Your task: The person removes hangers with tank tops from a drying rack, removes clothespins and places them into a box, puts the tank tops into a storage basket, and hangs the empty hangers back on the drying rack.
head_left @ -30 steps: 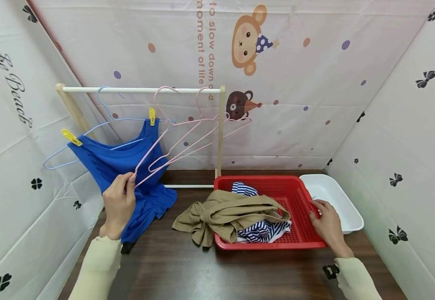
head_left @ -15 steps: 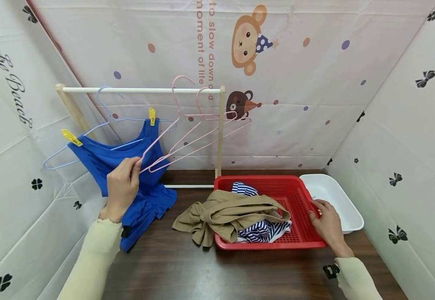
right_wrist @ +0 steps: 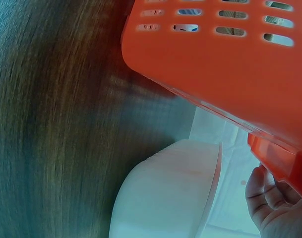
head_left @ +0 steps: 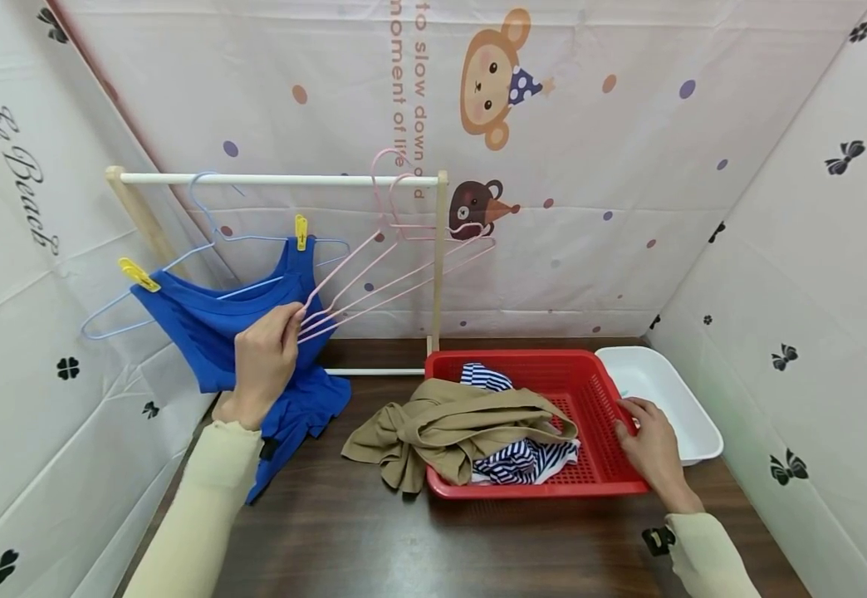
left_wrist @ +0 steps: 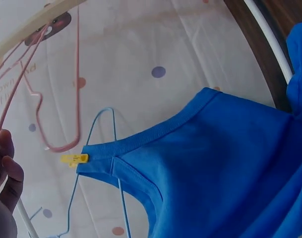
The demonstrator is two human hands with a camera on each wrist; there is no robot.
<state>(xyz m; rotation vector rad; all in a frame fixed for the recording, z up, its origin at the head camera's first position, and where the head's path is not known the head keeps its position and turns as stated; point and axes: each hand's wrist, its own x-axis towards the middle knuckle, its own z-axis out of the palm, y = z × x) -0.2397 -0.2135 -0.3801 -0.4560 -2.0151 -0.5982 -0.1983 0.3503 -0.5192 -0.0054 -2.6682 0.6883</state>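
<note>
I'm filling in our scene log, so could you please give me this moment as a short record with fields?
Left grip: pinches a pink hanger
Right grip: holds the basket by its right rim
Rack: bears a blue hanger and the other pink hanger
Top: on the blue hanger, with two clips
Contents: striped cloth in the basket; khaki cloth partly over it, draping past the left end
Tub: beside the basket's right end
Unclear: whether the pinched hanger's hook clears the rack
</note>
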